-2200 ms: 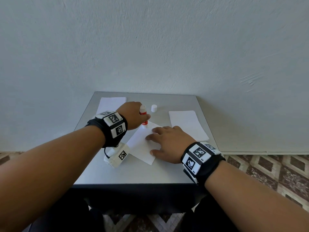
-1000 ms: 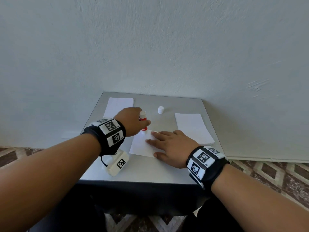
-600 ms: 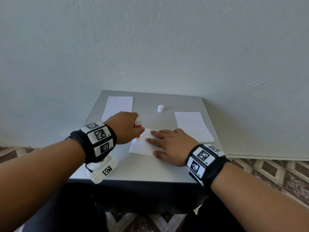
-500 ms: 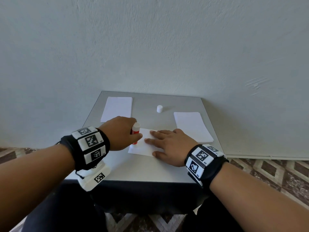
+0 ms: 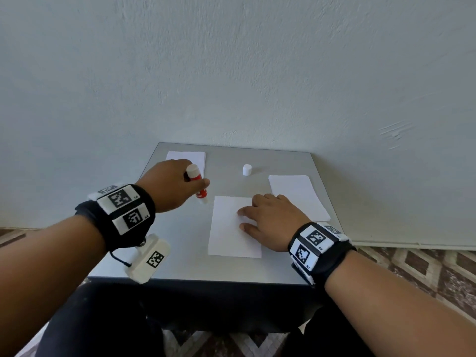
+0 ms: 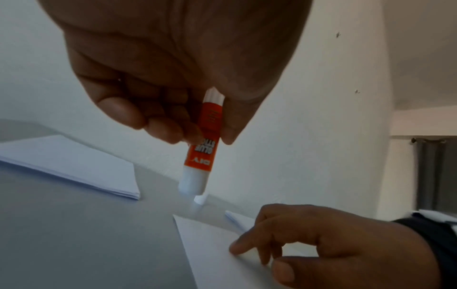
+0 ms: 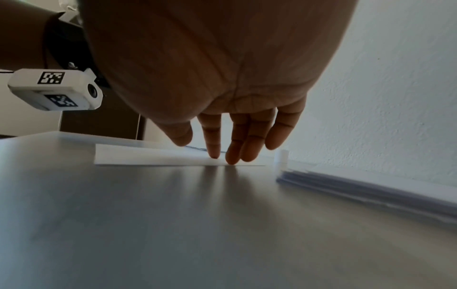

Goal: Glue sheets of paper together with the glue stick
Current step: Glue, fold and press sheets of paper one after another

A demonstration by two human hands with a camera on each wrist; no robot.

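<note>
My left hand (image 5: 189, 188) grips a red glue stick (image 5: 197, 185), uncapped, white base up and tip down. The tip hangs just left of the far left corner of a single white sheet (image 5: 231, 235) in the middle of the grey table (image 5: 180, 253). In the left wrist view the glue stick (image 6: 201, 148) is pinched between thumb and curled fingers, above the table beside the sheet (image 6: 215, 254). My right hand (image 5: 270, 220) rests on the sheet's right side with its fingertips (image 7: 232, 160) pressing it flat. The white cap (image 5: 246, 170) stands at the back.
A stack of white sheets (image 5: 186, 157) lies at the back left, partly behind my left hand. Another stack (image 5: 296, 194) lies at the right edge, beside my right hand. A wall rises straight behind the table. The table's front edge is close to my wrists.
The sheet has turned under my right hand from slanted to square with the table. My left hand has moved the glue stick off the sheet, toward the back left.
</note>
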